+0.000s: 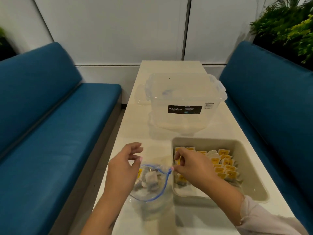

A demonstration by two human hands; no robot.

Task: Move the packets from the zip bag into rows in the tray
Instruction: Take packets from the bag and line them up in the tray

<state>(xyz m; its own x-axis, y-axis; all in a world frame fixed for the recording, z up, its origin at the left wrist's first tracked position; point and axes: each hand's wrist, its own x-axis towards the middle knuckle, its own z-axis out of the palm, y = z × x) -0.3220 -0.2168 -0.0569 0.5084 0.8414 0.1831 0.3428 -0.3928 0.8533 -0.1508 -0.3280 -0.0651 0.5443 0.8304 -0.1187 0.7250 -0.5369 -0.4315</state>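
The right grip (189,165) is pinching the zip bag (152,187) rim, beside the tray (250,187). The left grip (126,164) is hovering released over the bag's packets (149,179)

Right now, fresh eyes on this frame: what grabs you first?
The two hands at the near edge of the table: the right hand pinches the blue rim of the open zip bag, the left hand hovers over its mouth. Just right of the bag, the grey tray holds rows of yellow-labelled packets. Behind both stands a clear lidded Megabox bin.
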